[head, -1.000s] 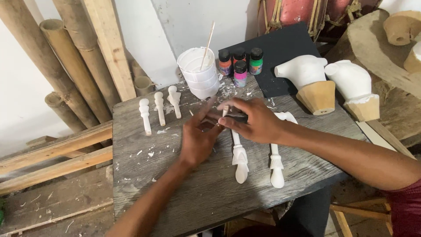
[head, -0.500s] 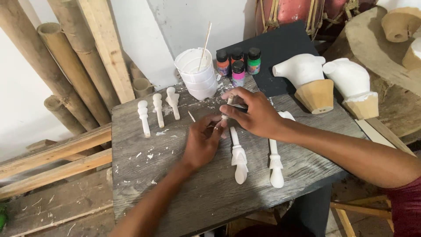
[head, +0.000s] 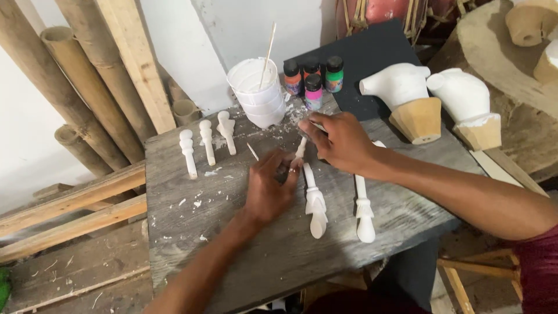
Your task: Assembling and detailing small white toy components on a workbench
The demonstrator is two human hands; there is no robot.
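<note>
Since a moment ago both hands have closed in on the white carved spindle [head: 311, 189] lying on the grey wooden table [head: 192, 232]: left hand [head: 270, 189] seemingly pinching its thin top, right hand [head: 340, 142] curled just beside it.

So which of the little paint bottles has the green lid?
The paint bottle at the far right of the cluster, beside the dark board. Its cap is green; the others are capped orange, red and pink.
</note>
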